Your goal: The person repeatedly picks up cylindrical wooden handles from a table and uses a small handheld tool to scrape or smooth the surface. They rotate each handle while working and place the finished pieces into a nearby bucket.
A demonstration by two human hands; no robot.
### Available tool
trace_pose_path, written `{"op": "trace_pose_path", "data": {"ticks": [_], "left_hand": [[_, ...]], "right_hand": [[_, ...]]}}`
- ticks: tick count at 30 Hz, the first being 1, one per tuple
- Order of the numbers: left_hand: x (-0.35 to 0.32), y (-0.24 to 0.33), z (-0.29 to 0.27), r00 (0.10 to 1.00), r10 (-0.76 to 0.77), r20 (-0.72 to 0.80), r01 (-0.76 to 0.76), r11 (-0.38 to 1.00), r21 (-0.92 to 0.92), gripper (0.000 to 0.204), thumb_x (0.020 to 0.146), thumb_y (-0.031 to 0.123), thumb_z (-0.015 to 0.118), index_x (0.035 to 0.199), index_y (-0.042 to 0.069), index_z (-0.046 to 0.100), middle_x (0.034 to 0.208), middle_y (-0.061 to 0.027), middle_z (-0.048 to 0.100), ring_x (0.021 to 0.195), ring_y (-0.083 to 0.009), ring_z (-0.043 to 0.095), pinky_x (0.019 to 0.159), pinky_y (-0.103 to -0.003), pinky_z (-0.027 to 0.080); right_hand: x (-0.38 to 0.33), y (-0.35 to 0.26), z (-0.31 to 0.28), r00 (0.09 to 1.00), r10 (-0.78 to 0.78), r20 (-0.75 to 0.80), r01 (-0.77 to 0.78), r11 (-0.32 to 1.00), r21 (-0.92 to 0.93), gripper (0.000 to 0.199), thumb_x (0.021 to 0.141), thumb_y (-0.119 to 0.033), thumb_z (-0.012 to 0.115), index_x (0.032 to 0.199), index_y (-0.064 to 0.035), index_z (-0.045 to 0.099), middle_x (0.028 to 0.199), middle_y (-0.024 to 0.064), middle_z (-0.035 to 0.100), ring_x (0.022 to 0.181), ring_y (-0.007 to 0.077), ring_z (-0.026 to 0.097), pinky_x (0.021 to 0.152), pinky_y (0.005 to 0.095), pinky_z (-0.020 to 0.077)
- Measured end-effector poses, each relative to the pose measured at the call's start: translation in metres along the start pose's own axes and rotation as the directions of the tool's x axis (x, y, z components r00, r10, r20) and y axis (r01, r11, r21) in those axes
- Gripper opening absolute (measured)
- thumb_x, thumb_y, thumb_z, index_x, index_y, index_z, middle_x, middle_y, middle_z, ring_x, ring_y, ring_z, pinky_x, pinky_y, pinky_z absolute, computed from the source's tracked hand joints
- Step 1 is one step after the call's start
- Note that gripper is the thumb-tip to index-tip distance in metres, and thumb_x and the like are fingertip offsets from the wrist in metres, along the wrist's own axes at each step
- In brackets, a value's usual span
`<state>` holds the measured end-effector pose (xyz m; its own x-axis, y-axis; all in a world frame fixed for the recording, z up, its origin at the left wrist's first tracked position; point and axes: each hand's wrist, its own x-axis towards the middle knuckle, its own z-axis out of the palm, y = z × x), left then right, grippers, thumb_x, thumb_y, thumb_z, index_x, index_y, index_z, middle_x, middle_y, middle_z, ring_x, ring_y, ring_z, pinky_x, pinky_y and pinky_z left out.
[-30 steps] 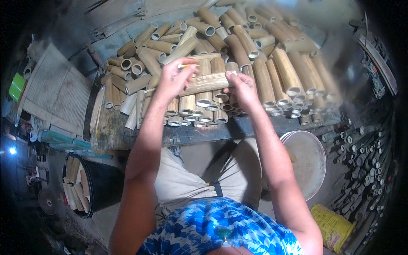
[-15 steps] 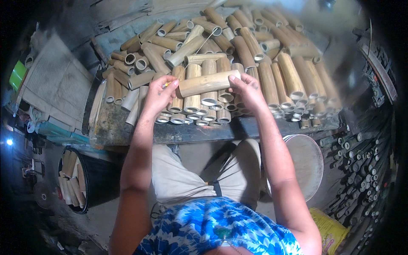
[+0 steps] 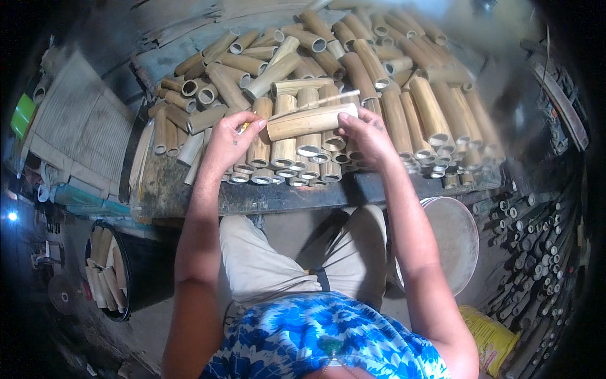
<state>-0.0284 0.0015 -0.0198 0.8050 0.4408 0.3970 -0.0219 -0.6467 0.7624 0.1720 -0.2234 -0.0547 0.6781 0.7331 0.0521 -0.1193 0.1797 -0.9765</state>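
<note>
Grip of our right hand (image 3: 371, 134) pinches a smooth tan bamboo tube (image 3: 309, 122) over the dark wooden bench (image 3: 167, 194), our left hand (image 3: 232, 142) pinching a thin pale stick (image 3: 341, 97); we judge this piece unfinished.

Tube (image 3: 309, 123): pale tan, with darker lengthwise streaks
Stick (image 3: 341, 98): light straw
Pen (image 3: 243, 127): yellow
Piled tubes (image 3: 431, 114): tan, honey and dull brown mixed, some greyish, with pale rings at the cut ends
Tabletop (image 3: 167, 194): blackish brown, blotched with grey
Shirt (image 3: 328, 319): bright blue and white, in a floral print
Trousers (image 3: 262, 262): beige
Pendant (image 3: 329, 345): dark green
Bin (image 3: 148, 265): black
Slats (image 3: 104, 281): cream and tan
Tub (image 3: 443, 246): pale grey-beige, with a whitish rim
Sack (image 3: 485, 338): yellow, with pink markings
Poles (image 3: 536, 256): dark grey-green, dotted with whitish ends
Panel (image 3: 76, 126): grey-beige, finely lined
Ledge (image 3: 88, 205): teal
Sheet (image 3: 23, 112): bright lime green
Lamp (image 3: 12, 216): white with a blue glow
</note>
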Motion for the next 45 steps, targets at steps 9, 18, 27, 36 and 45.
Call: {"op": "trace_pose_path", "data": {"ticks": [9,18,27,36,45], "left_hand": [[0.006,0.009,0.000,1.000,0.012,-0.024,-0.008,0.987,0.162,0.022,0.082,0.022,0.074,0.086,0.001,0.070,0.075,-0.0113,0.065,0.067,-0.0180,0.060,0.064,-0.031,0.046],[0.006,0.015,-0.002,0.997,0.068,-0.030,-0.059,0.967,0.248,0.022,0.080,0.021,0.074,0.080,0.000,0.068,0.075,-0.0136,0.065,0.068,-0.0243,0.063,0.064,-0.035,0.047],[0.005,0.003,-0.005,0.989,0.151,-0.005,-0.147,0.970,0.195,0.022,0.080,0.019,0.073,0.088,-0.001,0.068,0.081,-0.0162,0.067,0.077,-0.0294,0.066,0.070,-0.037,0.049],[0.005,-0.011,-0.004,0.995,0.099,0.001,-0.098,0.985,0.145,0.020,0.081,0.018,0.071,0.092,0.001,0.069,0.086,-0.0179,0.068,0.081,-0.0317,0.066,0.073,-0.038,0.050],[0.010,0.012,-0.007,0.999,-0.034,-0.008,0.031,0.959,-0.280,0.026,0.087,0.015,0.069,0.107,-0.003,0.067,0.091,-0.0071,0.069,0.084,-0.0117,0.063,0.071,-0.027,0.051]], "right_hand": [[-0.001,-0.003,0.005,1.000,-0.008,-0.029,0.009,0.999,0.034,0.031,0.094,-0.028,0.061,0.110,-0.0019,0.063,0.103,0.0046,0.066,0.088,0.0101,0.061,0.078,0.0246,0.0498],[0.000,-0.002,0.007,0.999,-0.012,-0.049,0.014,0.999,0.031,0.029,0.095,-0.025,0.058,0.109,0.0006,0.062,0.100,0.0067,0.066,0.084,0.0105,0.060,0.074,0.0241,0.0498],[0.000,-0.002,0.007,0.995,0.023,-0.097,-0.026,0.999,-0.023,0.029,0.095,-0.027,0.058,0.104,-0.0005,0.064,0.096,0.0051,0.067,0.080,0.0095,0.060,0.071,0.0230,0.0494],[0.003,0.001,0.007,0.994,0.026,-0.111,-0.025,1.000,0.011,0.027,0.096,-0.027,0.057,0.104,-0.0024,0.065,0.094,0.0027,0.067,0.079,0.0082,0.059,0.070,0.0227,0.0482],[0.003,0.002,0.006,0.993,0.034,-0.111,-0.033,0.999,0.012,0.026,0.095,-0.026,0.058,0.102,-0.0025,0.065,0.095,0.0032,0.067,0.082,0.0087,0.059,0.071,0.0235,0.0486]]}}
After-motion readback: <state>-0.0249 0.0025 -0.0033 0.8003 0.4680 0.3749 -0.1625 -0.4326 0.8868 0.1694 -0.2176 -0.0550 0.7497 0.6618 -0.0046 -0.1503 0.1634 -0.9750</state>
